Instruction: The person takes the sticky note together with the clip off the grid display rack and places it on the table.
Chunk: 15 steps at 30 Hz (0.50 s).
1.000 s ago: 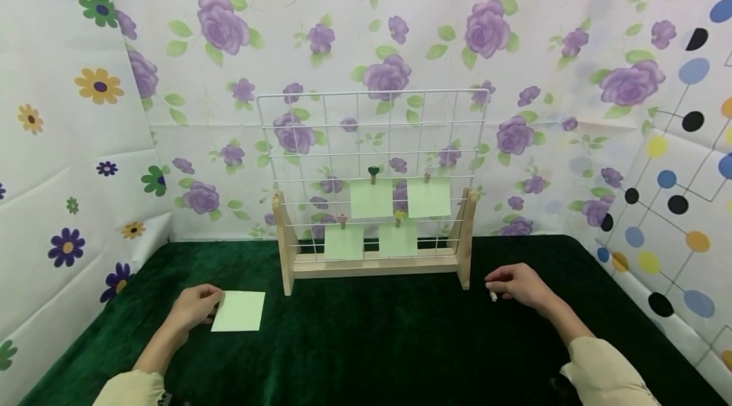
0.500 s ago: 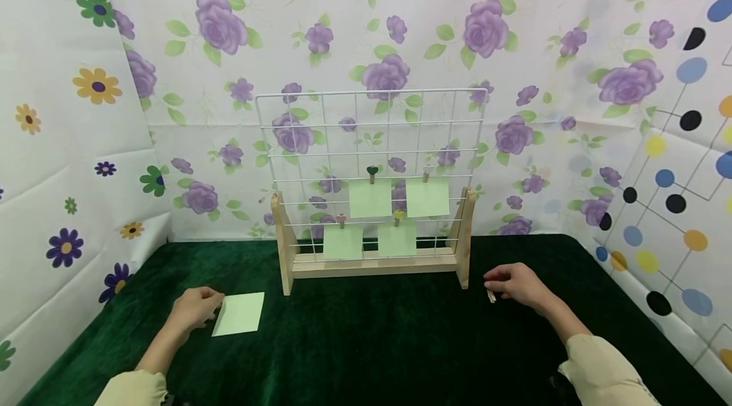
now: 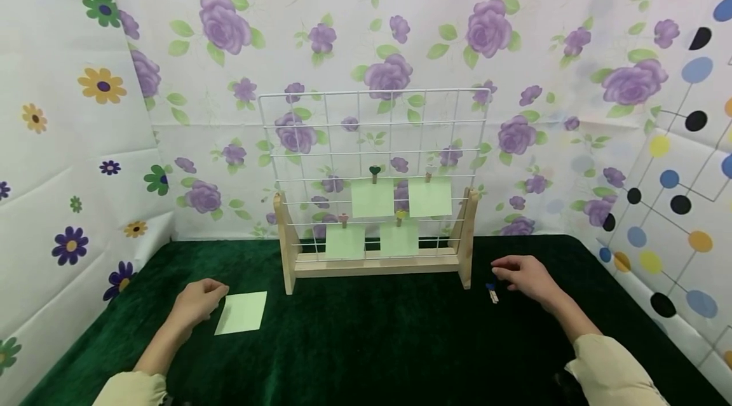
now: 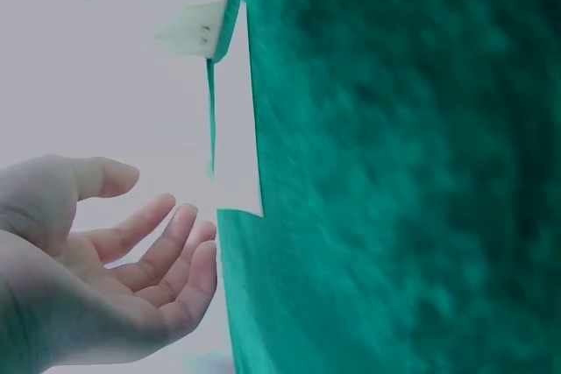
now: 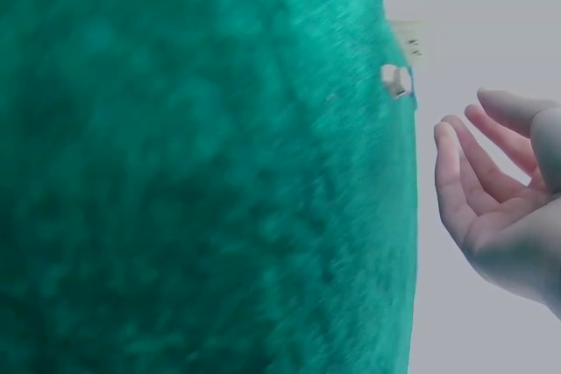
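Note:
At the left of the head view lies a pale green square of paper (image 3: 243, 312) on the dark green cloth. My left hand (image 3: 197, 303) hovers just off its left edge; in the left wrist view its thumb and fingers (image 4: 166, 251) are apart and hold nothing. On the right, a small clothespin (image 3: 492, 293) with a blue top rests on the cloth. Close beyond it my right hand (image 3: 527, 277) is raised, touching nothing. The right wrist view has that hand's relaxed fingers (image 5: 473, 168) spread from the thumb, with the pale clothespin end (image 5: 396, 81) apart from them.
A white wire grid (image 3: 374, 121) on a wooden stand (image 3: 374, 266) stands at the back centre. Several green papers (image 3: 372, 198) hang on it from small clothespins (image 3: 374, 173). Patterned sheets (image 3: 343, 25) enclose the back and both sides.
Both hands have lifted slightly. The left has come away from the paper, which now lies by itself. The right has let go of the clothespin and drawn back to the right.

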Tool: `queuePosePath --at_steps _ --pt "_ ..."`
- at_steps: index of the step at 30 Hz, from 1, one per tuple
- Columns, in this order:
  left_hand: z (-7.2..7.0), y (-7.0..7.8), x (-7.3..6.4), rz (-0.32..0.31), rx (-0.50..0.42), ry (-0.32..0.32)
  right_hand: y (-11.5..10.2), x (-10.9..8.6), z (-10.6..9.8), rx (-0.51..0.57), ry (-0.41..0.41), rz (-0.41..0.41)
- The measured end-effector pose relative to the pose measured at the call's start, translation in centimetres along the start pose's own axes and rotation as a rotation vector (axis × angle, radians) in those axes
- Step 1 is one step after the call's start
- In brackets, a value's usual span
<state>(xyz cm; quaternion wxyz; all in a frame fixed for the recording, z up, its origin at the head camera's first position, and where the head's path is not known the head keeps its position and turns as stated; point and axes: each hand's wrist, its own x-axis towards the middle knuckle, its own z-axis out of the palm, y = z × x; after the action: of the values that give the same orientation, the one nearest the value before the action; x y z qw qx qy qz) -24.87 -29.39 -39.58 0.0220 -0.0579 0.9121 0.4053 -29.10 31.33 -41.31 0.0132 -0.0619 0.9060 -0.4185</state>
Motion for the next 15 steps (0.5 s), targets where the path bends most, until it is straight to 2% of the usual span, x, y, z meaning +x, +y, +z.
queuePosePath --at_steps 7,15 --pt "0.9 2.5 -0.7 0.094 -0.066 0.016 -1.8 0.1 0.1 0.015 0.042 -0.04" --pt "2.3 6.1 -1.5 0.177 -0.159 0.007 -5.1 0.0 0.6 0.112 0.03 -0.098"
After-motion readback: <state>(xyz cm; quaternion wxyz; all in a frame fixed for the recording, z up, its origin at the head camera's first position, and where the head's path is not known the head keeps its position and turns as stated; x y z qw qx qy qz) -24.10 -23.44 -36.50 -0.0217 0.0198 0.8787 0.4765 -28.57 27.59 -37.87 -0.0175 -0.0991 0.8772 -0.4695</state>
